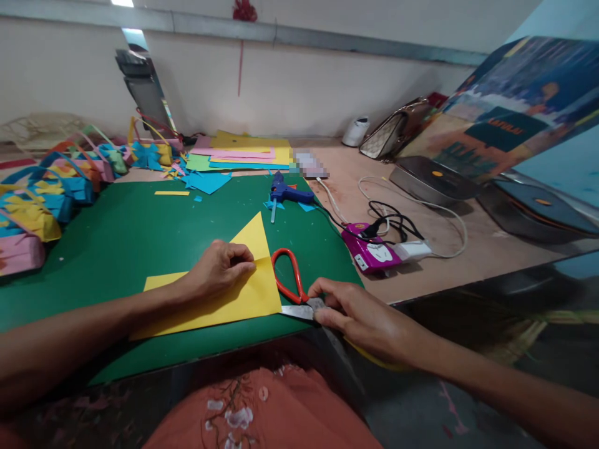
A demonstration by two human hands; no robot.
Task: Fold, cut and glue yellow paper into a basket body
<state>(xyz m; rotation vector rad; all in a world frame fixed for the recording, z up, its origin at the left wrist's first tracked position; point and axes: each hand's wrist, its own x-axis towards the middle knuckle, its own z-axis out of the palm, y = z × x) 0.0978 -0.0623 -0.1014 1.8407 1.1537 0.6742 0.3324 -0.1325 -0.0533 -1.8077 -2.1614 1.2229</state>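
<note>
My left hand (219, 272) rests on a yellow sheet of paper (234, 299), its thumb and fingers pinching a raised or folded part near the middle. One corner of the paper points up and away, beyond the fingers. My right hand (355, 315) grips a pair of scissors (299, 310) around the pivot. One red handle loop stands out to the upper left, and a metal blade reaches left to the paper's near right corner. Another blade appears to hang below the hand. Part of the scissors is hidden by my fingers.
Beyond the paper lies a blue glue gun (285, 189) on the green mat (121, 231). Colored sheets (243, 149) are stacked behind. Several small paper bags (79, 181) line the left. A purple power strip (372, 248) with cables and metal containers (435, 181) stand right.
</note>
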